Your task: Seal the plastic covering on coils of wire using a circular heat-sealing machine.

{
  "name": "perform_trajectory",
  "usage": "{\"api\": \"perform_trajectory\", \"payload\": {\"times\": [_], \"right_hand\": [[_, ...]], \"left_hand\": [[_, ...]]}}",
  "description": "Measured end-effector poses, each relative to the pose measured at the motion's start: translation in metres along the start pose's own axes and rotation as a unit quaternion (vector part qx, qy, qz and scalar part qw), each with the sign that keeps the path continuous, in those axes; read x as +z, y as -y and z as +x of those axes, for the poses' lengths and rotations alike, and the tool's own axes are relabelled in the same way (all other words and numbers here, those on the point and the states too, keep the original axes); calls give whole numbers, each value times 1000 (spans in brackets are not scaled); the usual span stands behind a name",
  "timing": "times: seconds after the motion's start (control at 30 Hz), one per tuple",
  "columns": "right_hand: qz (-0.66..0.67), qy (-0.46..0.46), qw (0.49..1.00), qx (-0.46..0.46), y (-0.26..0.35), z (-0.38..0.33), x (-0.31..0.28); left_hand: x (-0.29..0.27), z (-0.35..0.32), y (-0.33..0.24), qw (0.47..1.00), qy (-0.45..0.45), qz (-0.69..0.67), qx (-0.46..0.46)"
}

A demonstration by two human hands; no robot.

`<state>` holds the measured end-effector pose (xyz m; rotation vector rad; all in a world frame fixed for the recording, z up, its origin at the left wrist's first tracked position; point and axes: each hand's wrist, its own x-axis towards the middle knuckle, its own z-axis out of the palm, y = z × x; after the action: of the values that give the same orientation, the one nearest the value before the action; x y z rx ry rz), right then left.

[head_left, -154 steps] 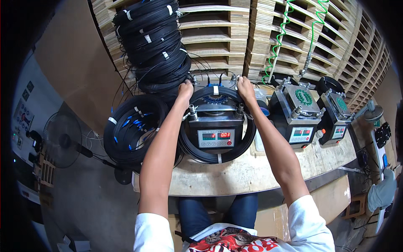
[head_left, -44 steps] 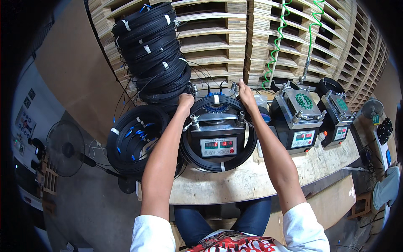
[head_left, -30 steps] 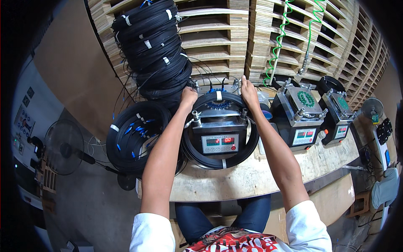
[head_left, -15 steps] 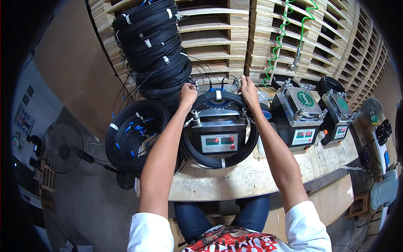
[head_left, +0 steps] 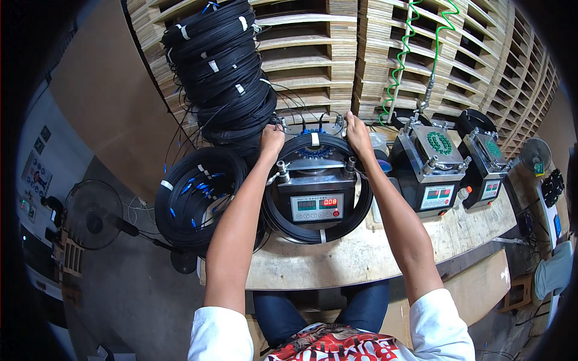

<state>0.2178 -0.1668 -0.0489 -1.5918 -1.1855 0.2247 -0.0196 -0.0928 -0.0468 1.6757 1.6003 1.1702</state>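
Cable (head_left: 301,236), black and wound in a thick ring, sits between my forearms, its upper arc over the metal top of a dark boxy machine (head_left: 316,185) and its lower arc in front, by the wooden table (head_left: 337,265). My hands are beyond most of it, one near each far corner of the machine.

Through the ring I see the front panel (head_left: 317,207): a line of small print, red digits lit in the right-hand window, and a row of buttons ending in a red one. My white shirt (head_left: 370,350) carries bold red lettering.

My left hand (head_left: 273,139) is curled, fingers bent inward by the far left corner; I cannot tell what it grips. My right hand (head_left: 359,137) has its thumb pointing up beside a metal post (head_left: 339,123); its fingers are mostly hidden, so I can't tell whether they grasp anything.
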Motion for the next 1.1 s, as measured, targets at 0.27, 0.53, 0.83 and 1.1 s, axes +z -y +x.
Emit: {"api": "perform_trajectory", "payload": {"times": [0.27,0.53,0.83,1.1], "right_hand": [[16,-19,1000,7,14,-9,1],[-108,10,991,74,16,-9,1],[65,-42,996,-33,-32,12,1],[84,6,996,-23,-11,1,0]], "left_hand": [[-6,8,11,1000,5,15,19],[-9,5,4,998,57,9,-26],[4,0,-12,999,14,31,-30],[19,27,30,999,-29,-26,32]]}}
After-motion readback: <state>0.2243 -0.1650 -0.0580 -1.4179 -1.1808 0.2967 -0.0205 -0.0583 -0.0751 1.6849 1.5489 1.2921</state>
